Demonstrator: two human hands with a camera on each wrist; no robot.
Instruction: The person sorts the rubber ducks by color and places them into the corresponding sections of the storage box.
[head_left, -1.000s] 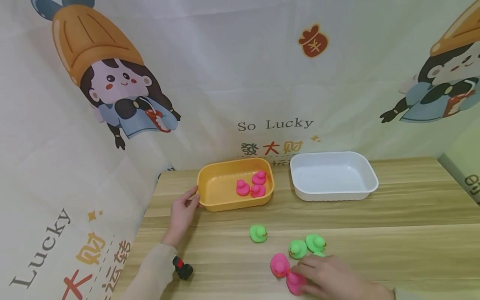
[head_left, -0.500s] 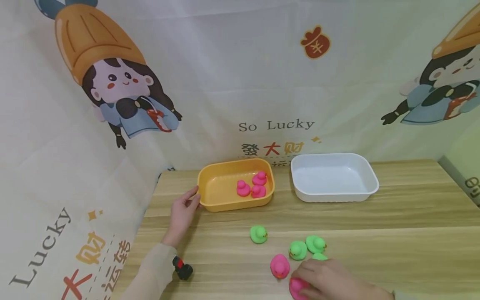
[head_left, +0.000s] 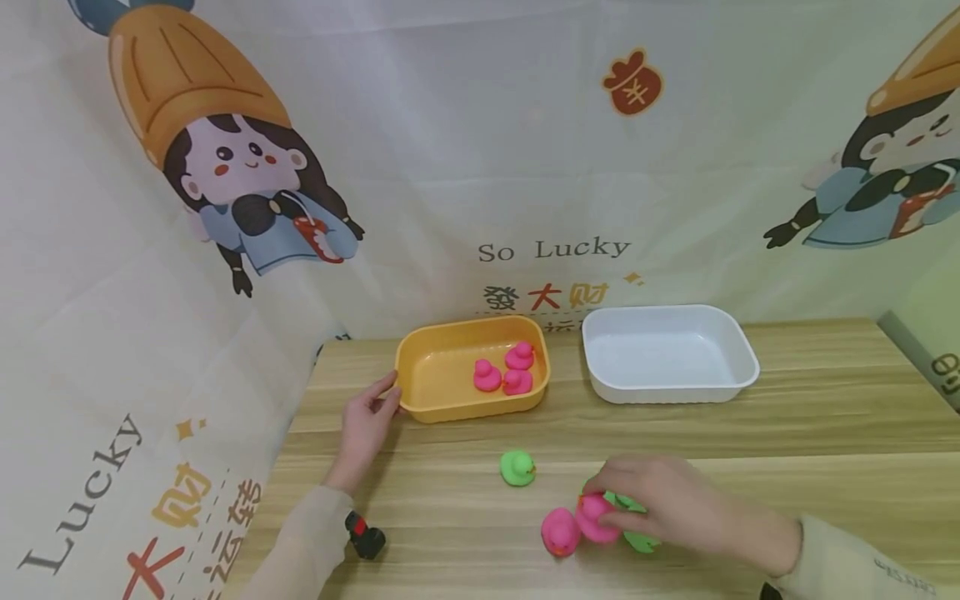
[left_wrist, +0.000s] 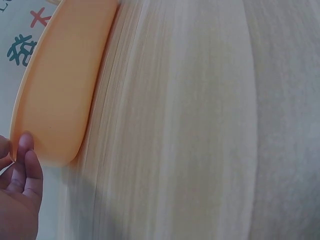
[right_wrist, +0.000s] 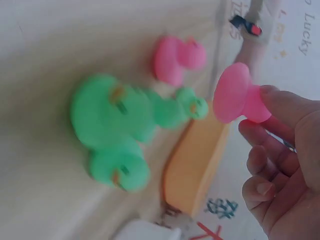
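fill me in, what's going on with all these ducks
A person's right hand pinches a pink toy duck above the table, while the left hand grips one end of a yellow tray. Three pink ducks sit in that tray. Another pink duck and some green ducks are on the table.

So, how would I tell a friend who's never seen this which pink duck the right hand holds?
Find the wooden table, then the orange tray at its back. Nearer the camera and rightward, the right hand partly hides green ducks. It pinches the pink duck, the only one held; the other pink ducks are in the tray or on the tabletop.
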